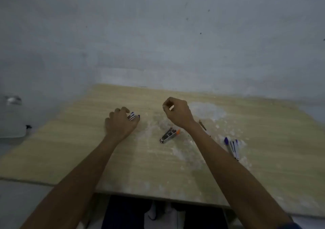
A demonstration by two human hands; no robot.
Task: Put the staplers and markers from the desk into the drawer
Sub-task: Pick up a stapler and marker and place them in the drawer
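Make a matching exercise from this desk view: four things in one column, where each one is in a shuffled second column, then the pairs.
Things
1. left hand
2. right hand
3. silver stapler
4. purple-capped markers

Places or states
A. lying on the desk right of the right forearm
B. raised above the desk, fingers curled
C. lying between the two forearms
D. closed around a purple-and-white item

Pairs: 1-D, 2-B, 3-C, 4-A
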